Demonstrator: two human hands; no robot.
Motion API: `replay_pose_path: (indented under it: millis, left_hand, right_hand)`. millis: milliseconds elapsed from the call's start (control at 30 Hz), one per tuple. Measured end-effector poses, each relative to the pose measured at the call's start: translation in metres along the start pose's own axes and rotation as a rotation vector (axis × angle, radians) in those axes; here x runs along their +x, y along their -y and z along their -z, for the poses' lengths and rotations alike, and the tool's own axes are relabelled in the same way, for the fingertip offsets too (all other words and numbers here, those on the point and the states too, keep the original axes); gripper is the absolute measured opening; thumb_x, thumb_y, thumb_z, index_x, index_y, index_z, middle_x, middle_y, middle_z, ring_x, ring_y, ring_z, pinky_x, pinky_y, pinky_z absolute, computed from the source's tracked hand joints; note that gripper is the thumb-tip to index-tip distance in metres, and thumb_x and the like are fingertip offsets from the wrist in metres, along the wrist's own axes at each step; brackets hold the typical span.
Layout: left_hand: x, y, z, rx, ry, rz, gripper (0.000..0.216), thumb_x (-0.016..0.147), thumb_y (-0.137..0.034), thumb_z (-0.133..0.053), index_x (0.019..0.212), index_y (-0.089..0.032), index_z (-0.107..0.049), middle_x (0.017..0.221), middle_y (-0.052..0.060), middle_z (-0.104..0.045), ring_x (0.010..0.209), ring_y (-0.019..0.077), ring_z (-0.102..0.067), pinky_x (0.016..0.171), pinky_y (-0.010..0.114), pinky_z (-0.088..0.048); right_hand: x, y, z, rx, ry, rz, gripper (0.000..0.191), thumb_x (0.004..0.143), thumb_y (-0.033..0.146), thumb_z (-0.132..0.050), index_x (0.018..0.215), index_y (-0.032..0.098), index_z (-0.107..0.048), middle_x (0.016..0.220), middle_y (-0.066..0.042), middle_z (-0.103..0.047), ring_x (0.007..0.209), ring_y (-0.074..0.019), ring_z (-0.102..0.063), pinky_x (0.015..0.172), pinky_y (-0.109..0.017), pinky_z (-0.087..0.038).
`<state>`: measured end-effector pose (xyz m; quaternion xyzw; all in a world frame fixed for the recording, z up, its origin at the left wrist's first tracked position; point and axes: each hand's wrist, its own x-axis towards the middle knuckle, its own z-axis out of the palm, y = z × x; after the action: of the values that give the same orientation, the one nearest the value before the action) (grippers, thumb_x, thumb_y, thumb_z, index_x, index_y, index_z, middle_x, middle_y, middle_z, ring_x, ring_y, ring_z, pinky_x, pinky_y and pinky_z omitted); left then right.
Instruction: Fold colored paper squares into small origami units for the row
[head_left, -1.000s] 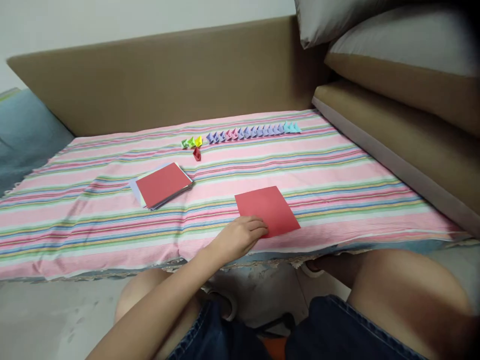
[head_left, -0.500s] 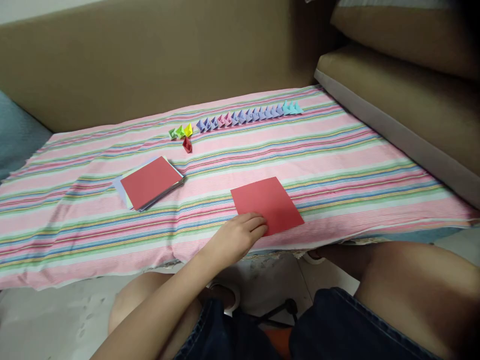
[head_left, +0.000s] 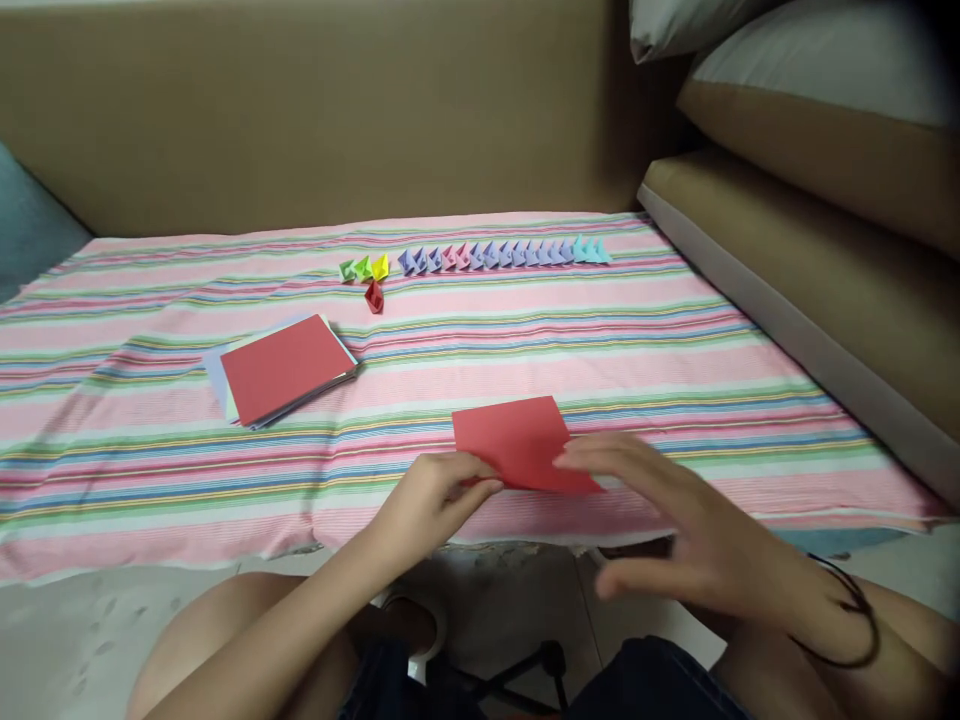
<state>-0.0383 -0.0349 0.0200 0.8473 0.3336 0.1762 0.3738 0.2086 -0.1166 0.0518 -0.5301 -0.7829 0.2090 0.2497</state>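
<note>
Red paper [head_left: 510,435], one flat sheet, lies near the front edge of the striped cloth [head_left: 637,360], in front of you. Your left hand [head_left: 435,495] has its near left edge pinched between thumb and fingers. Your right hand [head_left: 675,530], blurred, is wide apart between thumb and fingers and grips nothing; its fingertips overlap the sheet's right side in view, though you cannot tell whether they touch. You have a dark band [head_left: 862,620] around that wrist. Farther off to your left sits a stack of coloured paper [head_left: 289,370], red on top. Beyond it stands a small red folded piece [head_left: 374,296], just in front of three green and yellow ones [head_left: 364,268]. To their right runs a row of purple, pink and turquoise folded pieces [head_left: 491,256], before the brown backrest [head_left: 337,120].
</note>
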Motion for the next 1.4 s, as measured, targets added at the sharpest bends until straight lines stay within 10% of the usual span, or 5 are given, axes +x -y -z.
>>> replay_pose_path:
  millis: [267,433,533,733,1400]
  left_hand:
    - [0.005,0.005,0.001,0.004,-0.153,0.200,0.023,0.089,-0.030,-0.051,0.102,-0.020,-0.066,0.082,0.000,-0.071,0.060,0.0114,-0.059,0.053,0.021,-0.043]
    - [0.006,-0.001,-0.001,0.415,-0.407,-0.148,0.028,0.088,-0.018,-0.050,0.115,-0.015,-0.059,0.117,0.011,-0.066,0.110,0.0243,-0.058,0.092,0.040,-0.047]
    - [0.004,-0.008,-0.016,0.597,-0.252,-0.390,0.028,0.088,-0.016,-0.052,0.114,-0.013,-0.061,0.120,0.011,-0.065,0.114,0.0249,-0.056,0.098,0.041,-0.046]
    - [0.005,-0.010,-0.048,0.803,-0.125,-0.260,0.041,0.089,-0.018,-0.050,0.128,-0.005,-0.051,0.132,0.018,-0.056,0.122,0.0327,-0.052,0.096,0.045,-0.048]
    - [0.019,0.004,-0.032,0.712,-0.019,-0.248,0.054,0.090,-0.039,-0.049,0.135,-0.010,-0.042,0.137,0.015,-0.052,0.129,0.0292,-0.044,0.110,0.047,-0.031]
  right_hand:
    - [0.024,-0.024,-0.030,0.249,-0.021,-0.352,0.015,0.086,0.035,-0.056,0.083,0.023,-0.065,0.087,-0.001,-0.070,0.082,-0.0193,-0.065,0.072,-0.031,-0.048]
    - [0.038,-0.033,-0.037,0.259,-0.071,-0.413,0.017,0.084,0.038,-0.057,0.084,0.023,-0.065,0.085,-0.002,-0.070,0.076,-0.0205,-0.064,0.066,-0.032,-0.046]
    - [0.046,-0.034,-0.039,0.262,-0.092,-0.415,0.017,0.083,0.038,-0.058,0.084,0.023,-0.066,0.079,-0.002,-0.069,0.071,-0.0197,-0.063,0.063,-0.031,-0.045]
    - [0.058,-0.037,-0.041,0.165,-0.139,-0.440,0.017,0.082,0.033,-0.060,0.093,0.021,-0.065,0.092,-0.004,-0.066,0.067,-0.0162,-0.059,0.067,-0.032,-0.047]
    - [0.062,-0.038,-0.042,0.360,0.125,-0.470,0.015,0.075,0.034,-0.062,0.076,0.019,-0.061,0.071,-0.002,-0.065,0.066,-0.0178,-0.061,0.057,-0.028,-0.044]
